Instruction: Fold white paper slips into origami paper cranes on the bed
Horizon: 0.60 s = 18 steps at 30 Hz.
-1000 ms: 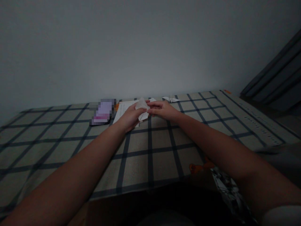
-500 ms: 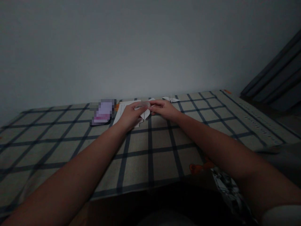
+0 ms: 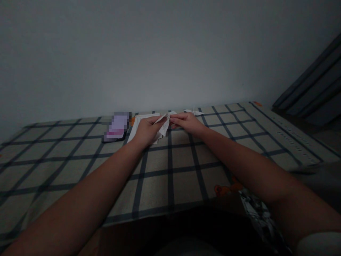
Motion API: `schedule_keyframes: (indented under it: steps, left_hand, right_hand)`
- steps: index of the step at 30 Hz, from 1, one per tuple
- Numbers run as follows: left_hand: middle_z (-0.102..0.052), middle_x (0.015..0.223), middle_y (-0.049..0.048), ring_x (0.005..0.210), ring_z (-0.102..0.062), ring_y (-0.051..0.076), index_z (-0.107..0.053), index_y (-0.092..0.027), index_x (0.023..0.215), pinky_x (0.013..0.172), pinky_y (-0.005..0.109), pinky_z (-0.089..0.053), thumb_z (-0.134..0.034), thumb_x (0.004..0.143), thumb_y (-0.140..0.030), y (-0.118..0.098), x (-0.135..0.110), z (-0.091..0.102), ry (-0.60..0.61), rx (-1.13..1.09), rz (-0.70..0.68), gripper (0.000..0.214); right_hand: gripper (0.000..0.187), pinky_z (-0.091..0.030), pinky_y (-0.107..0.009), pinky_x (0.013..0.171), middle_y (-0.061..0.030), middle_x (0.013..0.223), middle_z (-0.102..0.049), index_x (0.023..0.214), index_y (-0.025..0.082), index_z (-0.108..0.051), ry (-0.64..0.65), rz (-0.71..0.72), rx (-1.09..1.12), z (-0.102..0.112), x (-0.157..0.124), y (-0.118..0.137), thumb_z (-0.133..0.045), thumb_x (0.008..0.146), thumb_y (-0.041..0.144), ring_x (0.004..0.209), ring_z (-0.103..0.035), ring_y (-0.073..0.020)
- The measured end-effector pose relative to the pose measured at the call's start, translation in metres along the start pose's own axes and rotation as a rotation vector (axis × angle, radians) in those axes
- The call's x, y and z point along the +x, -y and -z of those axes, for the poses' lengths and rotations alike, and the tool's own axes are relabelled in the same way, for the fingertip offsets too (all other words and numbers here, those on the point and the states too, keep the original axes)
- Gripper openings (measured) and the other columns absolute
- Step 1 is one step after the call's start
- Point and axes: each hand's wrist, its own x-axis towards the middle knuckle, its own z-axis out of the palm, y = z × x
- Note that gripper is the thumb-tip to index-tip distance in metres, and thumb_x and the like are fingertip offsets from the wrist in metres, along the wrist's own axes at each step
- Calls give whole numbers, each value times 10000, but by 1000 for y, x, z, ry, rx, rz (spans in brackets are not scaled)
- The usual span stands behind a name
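Observation:
Both my arms reach forward over a checked cloth (image 3: 170,174). My left hand (image 3: 146,130) and my right hand (image 3: 186,123) meet at a small folded piece of white paper (image 3: 164,124). Each hand pinches one side of it, fingers closed on the paper. The folded piece is narrow and hangs between the fingertips, just above a stack of white sheets (image 3: 138,124) lying on the cloth. A finished white paper crane (image 3: 194,112) sits on the cloth just beyond my right hand.
A phone with a lit, blurred screen (image 3: 116,127) lies left of the sheets. A plain wall rises behind the cloth. Dark striped fabric (image 3: 311,92) is at the far right. A patterned item with orange marks (image 3: 239,199) lies near my right forearm.
The paper between my fingers has gone from a broader, raised shape to a narrower folded strip. Both hands stayed in nearly the same place.

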Motion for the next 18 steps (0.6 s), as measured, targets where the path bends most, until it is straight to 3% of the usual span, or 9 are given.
schedule_keyframes:
  steps: [8,12,16,18]
  left_hand:
    - [-731,789,36,734,-628,200,-796,-180,908,683,276,-451,-702,774,-510,0,-2,1,-9,119,-61,368]
    - [-758,1001,64,888,-664,224,-753,-194,1110,803,299,-485,-697,788,-462,1,-1,1,16,126,-42,423]
    - [-753,1058,79,945,-673,238,-743,-181,1130,863,330,-490,-669,811,-433,2,1,2,21,136,-58,413]
    - [-756,1043,73,956,-673,245,-755,-181,1100,872,340,-490,-654,820,-424,2,1,2,10,160,-60,384]
  right_hand:
    - [252,-556,-247,757,-33,973,-727,970,186,-751,49,19,49,1,4,-3,-759,744,296,822,-654,-110]
    - [311,-562,-239,732,-24,961,-707,1010,200,-713,60,-2,117,0,4,-3,-779,712,262,874,-659,-131]
    - [288,-573,-273,728,-35,1018,-682,1045,220,-682,64,-24,114,-2,2,0,-694,805,377,908,-648,-156]
    - [276,-559,-291,742,-49,1017,-675,1019,202,-680,28,26,-8,-3,1,0,-653,833,404,904,-636,-165]
